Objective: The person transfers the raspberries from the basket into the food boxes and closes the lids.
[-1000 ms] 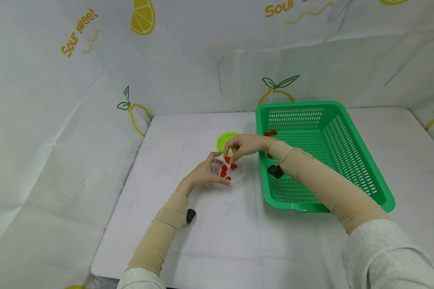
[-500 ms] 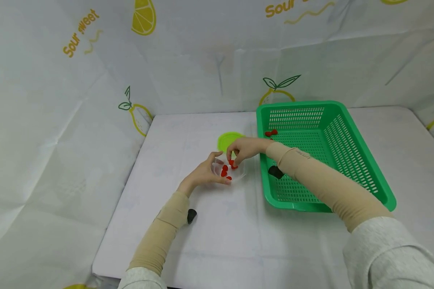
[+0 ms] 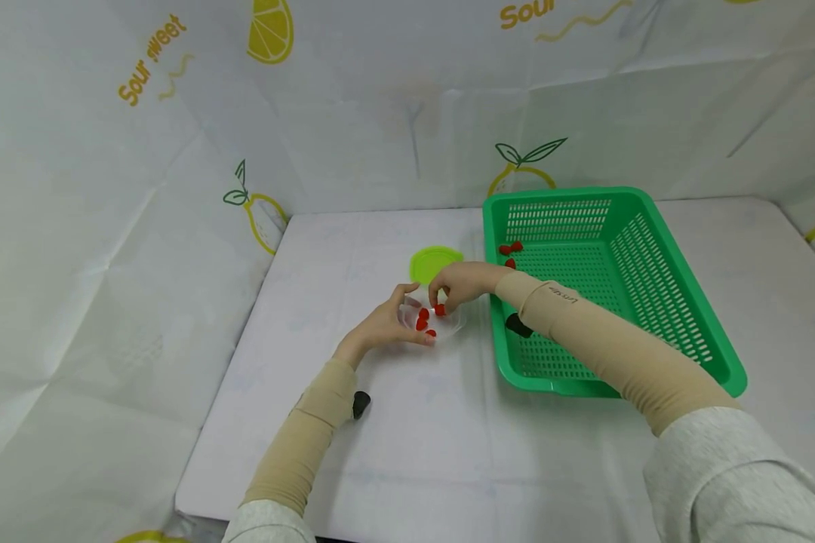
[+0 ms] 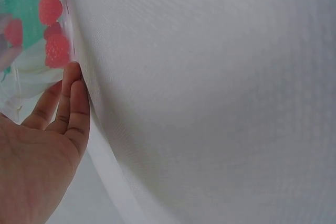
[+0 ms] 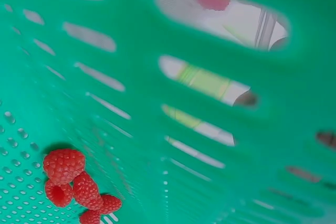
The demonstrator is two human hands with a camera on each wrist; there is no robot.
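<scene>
A small clear plastic container (image 3: 448, 324) with several red raspberries (image 3: 421, 320) in it stands on the white table. My left hand (image 3: 389, 323) grips its left side, thumb at the rim and fingers along the wall. My right hand (image 3: 456, 284) reaches down into the container from above and pinches a raspberry (image 3: 439, 309) at its fingertips. The left wrist view shows my left hand (image 4: 47, 145) against the container (image 4: 26, 72), with raspberries (image 4: 56, 51) behind the clear wall. Only the basket wall and a few raspberries (image 5: 73, 182) appear in the right wrist view.
A green lid (image 3: 429, 262) lies flat just behind the container. Right of it stands a green slotted basket (image 3: 679, 317) with a few raspberries (image 3: 509, 249) at its far left corner. My right forearm crosses the basket's left rim. Paper walls enclose the table.
My right hand has come down from above the container into it, carrying the raspberry. The left hand and the container have stayed in place.
</scene>
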